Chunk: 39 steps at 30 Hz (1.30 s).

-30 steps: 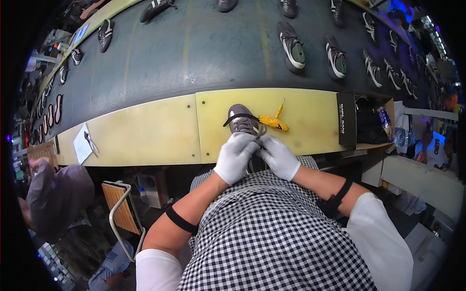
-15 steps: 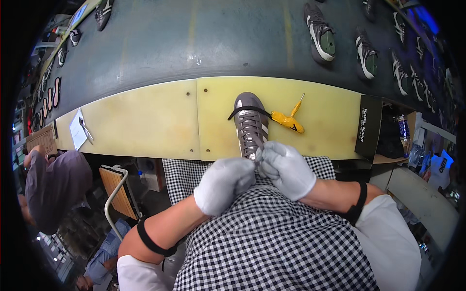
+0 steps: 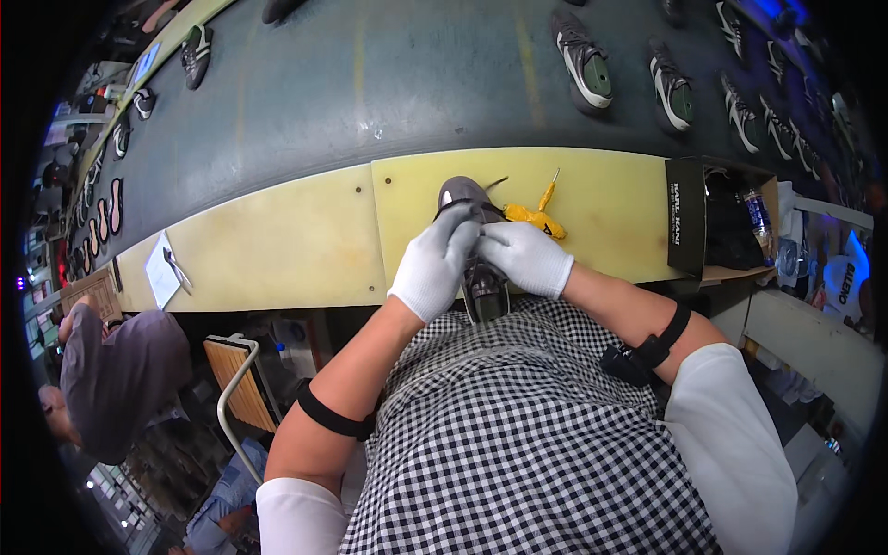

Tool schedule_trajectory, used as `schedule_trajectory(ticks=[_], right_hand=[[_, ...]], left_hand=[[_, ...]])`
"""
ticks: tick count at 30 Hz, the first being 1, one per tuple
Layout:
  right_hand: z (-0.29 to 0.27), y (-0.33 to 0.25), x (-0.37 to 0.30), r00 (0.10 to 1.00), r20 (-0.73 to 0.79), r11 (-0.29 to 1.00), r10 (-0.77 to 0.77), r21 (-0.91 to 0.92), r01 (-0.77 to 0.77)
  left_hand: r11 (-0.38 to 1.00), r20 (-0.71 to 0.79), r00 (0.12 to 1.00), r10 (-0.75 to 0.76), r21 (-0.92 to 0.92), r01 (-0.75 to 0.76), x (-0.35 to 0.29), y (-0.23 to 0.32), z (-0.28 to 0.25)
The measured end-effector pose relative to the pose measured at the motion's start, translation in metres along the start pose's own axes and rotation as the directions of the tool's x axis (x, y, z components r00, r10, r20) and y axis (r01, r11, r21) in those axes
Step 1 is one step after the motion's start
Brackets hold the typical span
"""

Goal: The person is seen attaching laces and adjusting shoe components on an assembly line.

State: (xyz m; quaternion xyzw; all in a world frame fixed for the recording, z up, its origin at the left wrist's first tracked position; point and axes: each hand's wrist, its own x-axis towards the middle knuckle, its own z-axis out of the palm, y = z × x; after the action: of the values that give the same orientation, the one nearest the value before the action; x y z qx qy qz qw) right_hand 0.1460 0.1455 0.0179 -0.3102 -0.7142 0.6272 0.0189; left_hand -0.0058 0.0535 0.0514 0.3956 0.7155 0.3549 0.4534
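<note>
A grey sneaker (image 3: 487, 305) rests on the yellow work board, toe pointing away from me and heel toward my apron. My left hand (image 3: 435, 259), in a white glove, has its fingers pressed together over the lacing near the toe. From the other side, my white-gloved right hand (image 3: 525, 254) closes its fingers over the same spot. Whatever is between the fingertips stays hidden. A thin dark cord end (image 3: 497, 183) sticks out past the fingers on the right. Beside the right hand lies a yellow-wrapped tool (image 3: 536, 220) with a thin metal tip.
The yellow board (image 3: 277, 245) borders a dark green belt (image 3: 407, 83) carrying several sneakers (image 3: 583, 65). A black box (image 3: 686, 217) with dark contents stands at the right. Paper with scissors-like snips (image 3: 166, 268) lies left. Another person (image 3: 125, 379) is at the far left.
Both hands have moved forward from the heel end onto the lacing near the toe. The dark cord across the toe has shifted. My view has turned slightly.
</note>
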Motion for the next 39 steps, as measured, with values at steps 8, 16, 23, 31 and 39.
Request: schedule_trajectory(ticks=[8,16,23,31,39], right_hand=[[-0.002,-0.005,-0.008,0.996,-0.076,0.995,-0.057,-0.091,0.050],[-0.005,-0.013,-0.020,0.996,-0.029,0.989,0.086,0.122,-0.082],[-0.004,0.005,-0.024,0.997,-0.074,0.931,-0.002,0.364,0.029],[-0.010,0.079,-0.056,0.788,0.152,0.449,0.597,0.751,-0.485],[0.008,0.023,-0.036,0.942,-0.179,0.894,-0.284,-0.404,0.193]], left_hand=[[0.917,0.393,0.894,-0.217,-0.232,0.324,-0.013,-0.035,0.006],[0.925,0.213,0.973,0.087,0.346,-0.159,0.004,-0.034,0.008],[0.757,0.148,0.895,0.421,0.486,-0.437,-0.011,-0.061,-0.025],[0.761,0.303,0.940,-0.154,0.643,-0.083,-0.083,-0.139,-0.038],[0.819,0.053,0.978,0.204,0.538,-0.200,-0.048,-0.075,-0.014]])
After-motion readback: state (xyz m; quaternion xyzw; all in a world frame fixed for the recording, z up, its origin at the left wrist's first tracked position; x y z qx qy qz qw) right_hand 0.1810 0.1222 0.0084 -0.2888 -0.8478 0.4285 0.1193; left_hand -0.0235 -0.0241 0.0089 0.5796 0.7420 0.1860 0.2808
